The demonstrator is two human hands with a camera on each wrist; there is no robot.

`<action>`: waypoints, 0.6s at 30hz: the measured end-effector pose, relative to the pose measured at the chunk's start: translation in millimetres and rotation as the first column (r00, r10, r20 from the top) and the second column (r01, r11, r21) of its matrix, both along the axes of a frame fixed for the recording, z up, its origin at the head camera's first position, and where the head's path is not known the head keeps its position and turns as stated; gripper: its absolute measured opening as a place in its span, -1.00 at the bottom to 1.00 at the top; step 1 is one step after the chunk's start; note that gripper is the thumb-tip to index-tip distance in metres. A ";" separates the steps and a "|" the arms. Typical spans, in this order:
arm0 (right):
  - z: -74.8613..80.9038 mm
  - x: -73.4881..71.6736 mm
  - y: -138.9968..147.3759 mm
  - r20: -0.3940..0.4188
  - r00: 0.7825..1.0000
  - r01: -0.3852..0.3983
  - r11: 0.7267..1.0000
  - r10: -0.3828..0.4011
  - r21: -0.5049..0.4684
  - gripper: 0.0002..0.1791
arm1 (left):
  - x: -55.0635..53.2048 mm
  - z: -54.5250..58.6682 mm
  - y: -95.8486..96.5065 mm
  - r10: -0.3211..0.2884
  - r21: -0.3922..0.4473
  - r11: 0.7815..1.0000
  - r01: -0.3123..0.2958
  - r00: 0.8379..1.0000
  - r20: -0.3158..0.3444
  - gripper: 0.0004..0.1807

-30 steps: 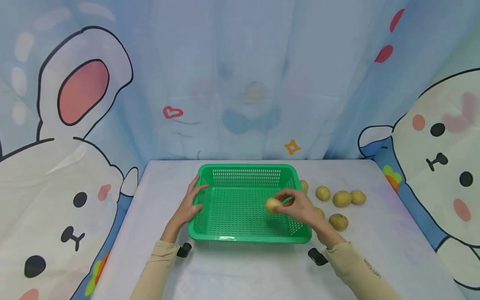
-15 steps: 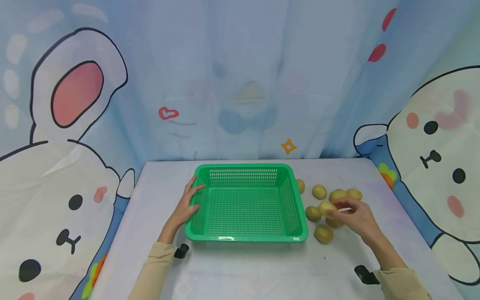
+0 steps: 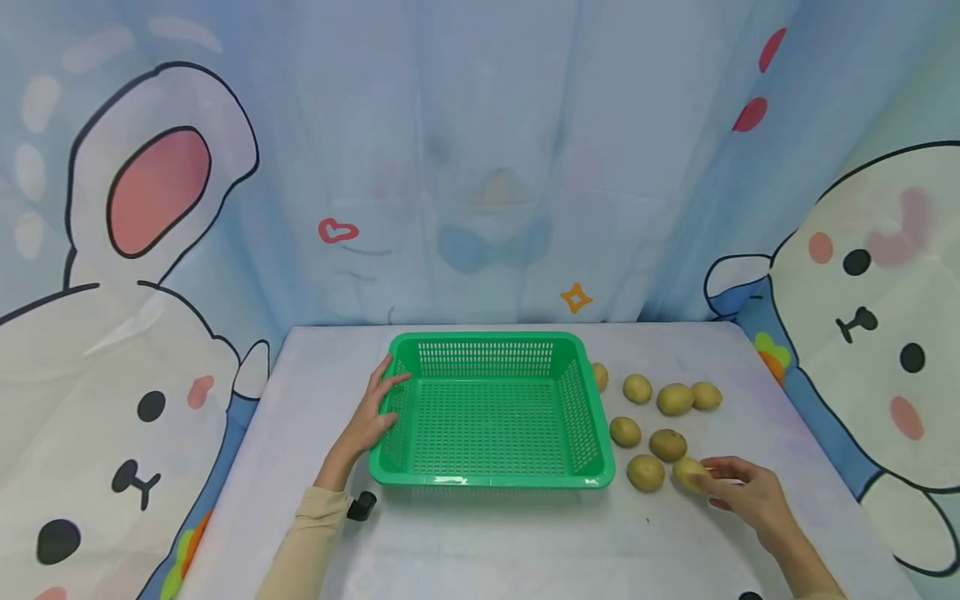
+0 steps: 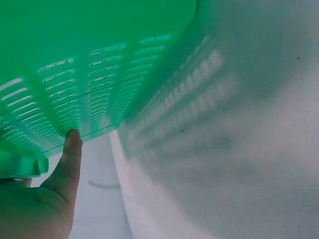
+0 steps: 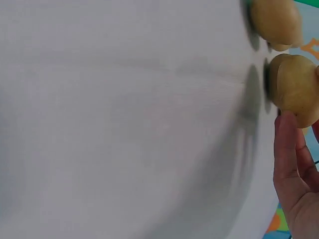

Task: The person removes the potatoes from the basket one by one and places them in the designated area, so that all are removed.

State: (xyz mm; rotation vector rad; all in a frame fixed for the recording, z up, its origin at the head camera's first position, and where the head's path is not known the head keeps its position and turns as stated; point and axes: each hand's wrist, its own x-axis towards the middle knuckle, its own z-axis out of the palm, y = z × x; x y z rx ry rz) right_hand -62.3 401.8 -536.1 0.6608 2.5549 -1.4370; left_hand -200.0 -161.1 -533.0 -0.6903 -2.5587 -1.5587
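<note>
In the head view a green plastic basket (image 3: pixel 487 425) sits on the table. My left hand (image 3: pixel 367 421) holds its left rim, fingers spread over the edge. The left wrist view shows one digit (image 4: pixel 71 154) of that hand against the slotted basket wall (image 4: pixel 99 64). To the right of the basket, my right hand (image 3: pixel 750 496) pinches a potato (image 3: pixel 688 475) between thumb and fingertips. In the right wrist view this potato (image 5: pixel 296 89) is at the fingertips, close over the table.
Several other potatoes lie right of the basket, among them a nearby potato (image 3: pixel 646 472), a darker potato (image 3: pixel 668 445) and a back potato (image 3: pixel 675 399). One potato (image 3: pixel 601 377) is partly hidden behind the basket's right side. A printed curtain (image 3: pixel 495 167) hangs behind the white table (image 3: pixel 510 542).
My right hand carried the potato from over the basket rightward to the loose potatoes, then lower and nearer the front. The basket is now without a potato above it; the left hand stays put.
</note>
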 end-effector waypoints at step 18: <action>-12.8 -2.7 -1.4 0.041 0.998 -0.054 0.998 0.053 0.036 -0.18 | -1.1 2.2 -1.1 -0.004 -0.037 0.999 0.003 1.000 -0.001 -0.19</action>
